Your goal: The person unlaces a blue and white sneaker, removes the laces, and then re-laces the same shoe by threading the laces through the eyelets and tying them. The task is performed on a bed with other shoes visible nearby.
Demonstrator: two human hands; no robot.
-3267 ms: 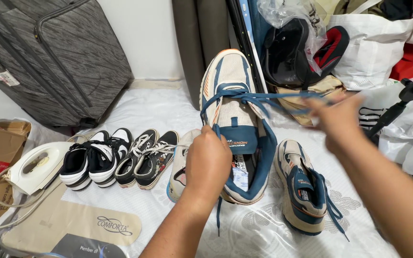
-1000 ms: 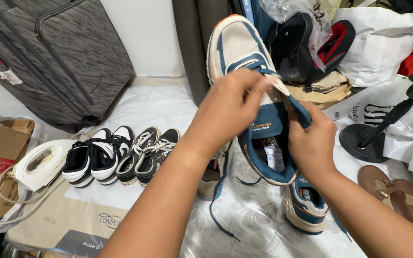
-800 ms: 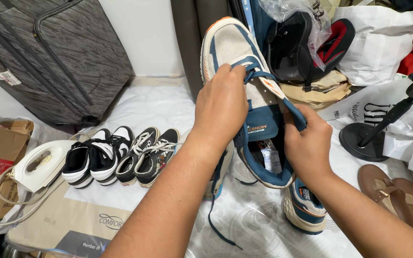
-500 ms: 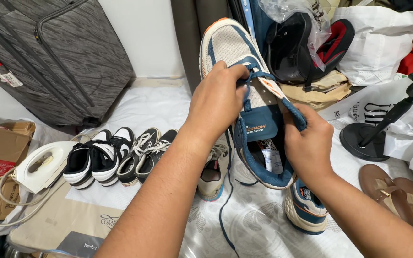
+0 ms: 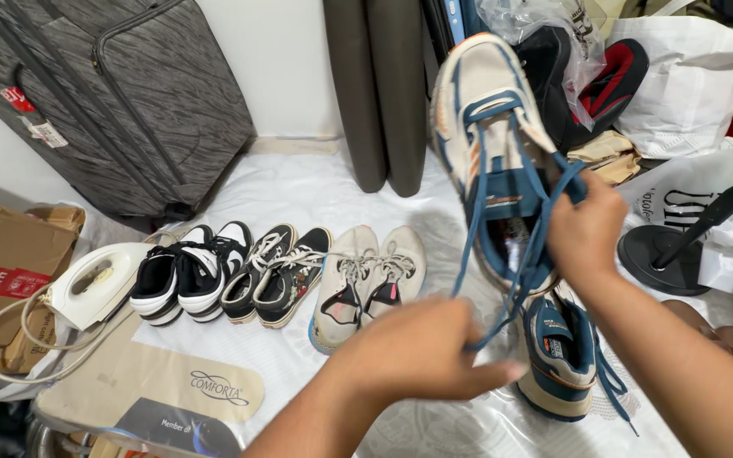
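The person holds a cream-and-blue sneaker (image 5: 489,144) up above its mate (image 5: 557,356), which lies on the white mattress (image 5: 282,182). The right hand (image 5: 585,231) is closed around the raised sneaker's side near the collar, fingers wrapped on fabric and lace. The left hand (image 5: 422,352), blurred, is closed to a pinch on the blue lace (image 5: 477,212), drawn taut from the eyelets down below the sneaker. The shoe looks light and padded, best gripped at the heel or collar — the lace is soft, limp, and likely to slip. Left of the mate stand three more pairs of shoes (image 5: 277,276).
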